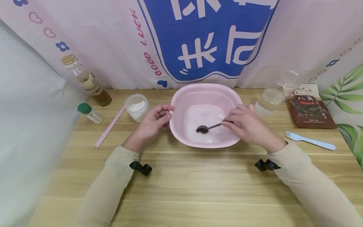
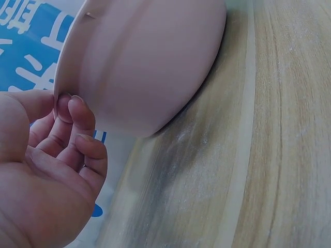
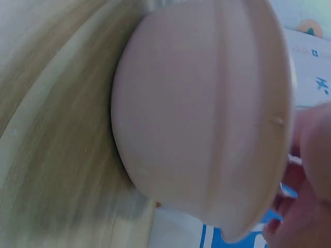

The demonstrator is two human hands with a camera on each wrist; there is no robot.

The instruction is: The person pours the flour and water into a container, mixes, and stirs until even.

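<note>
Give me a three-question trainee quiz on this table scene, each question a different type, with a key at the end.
1. True or false: the right hand holds a spoon over the inside of the pink basin.
2. Multiple choice: what do the left hand fingers touch? A) the jar of white powder B) the basin's rim C) the pink straw
3. Fill in: the light blue item lying on the table at the right is a ____.

Key: 1 true; 2 B; 3 fork.
</note>
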